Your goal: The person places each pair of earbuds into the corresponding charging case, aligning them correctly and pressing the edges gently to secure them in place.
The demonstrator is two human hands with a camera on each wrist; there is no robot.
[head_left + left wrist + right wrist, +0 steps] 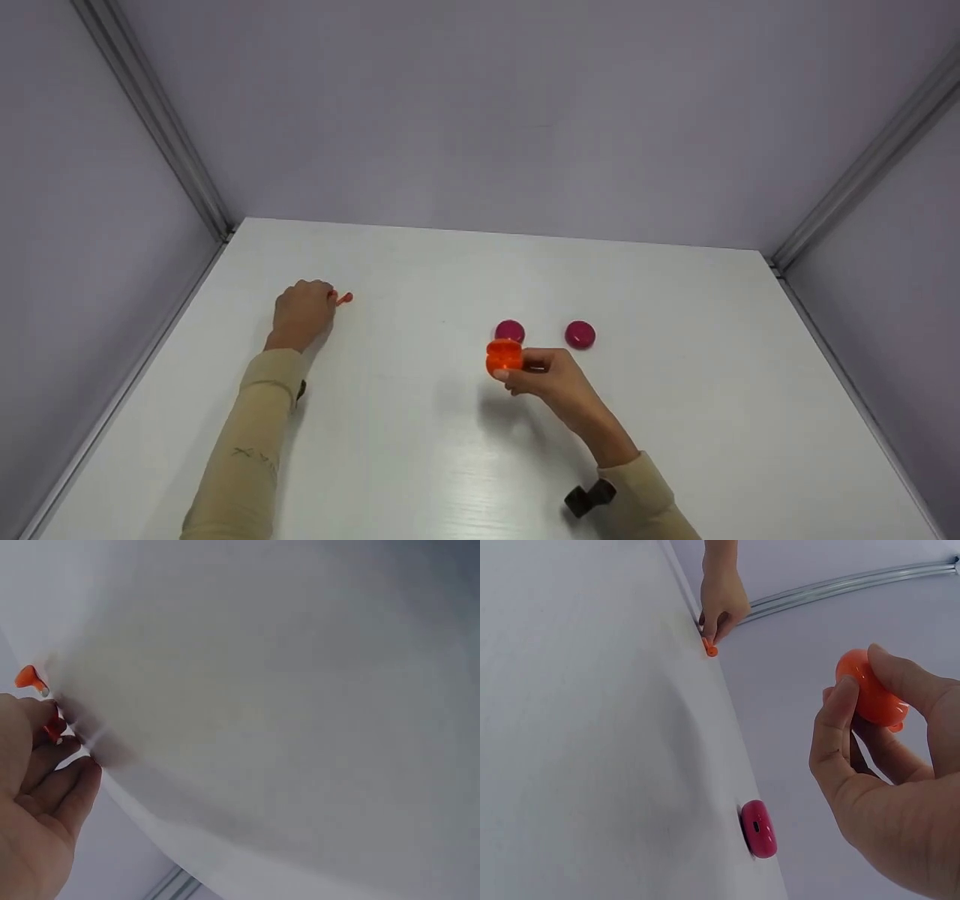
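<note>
Two magenta discs lie just beyond the right hand gripping an orange piece; the left hand pinches an orange peg.

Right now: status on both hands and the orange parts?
Left hand pinches small orange piece on table. Right hand grips orange shell, lifted. Two magenta discs just beyond, untouched.

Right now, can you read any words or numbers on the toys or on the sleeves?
No readable text anywhere.
Left sleeve: a faint dark mark, too blurred to read.
Orange piece held in the right hand: no writing shows.
Small orange piece at the left hand: too small to tell.
Two magenta discs on the white table: no labels visible.
</note>
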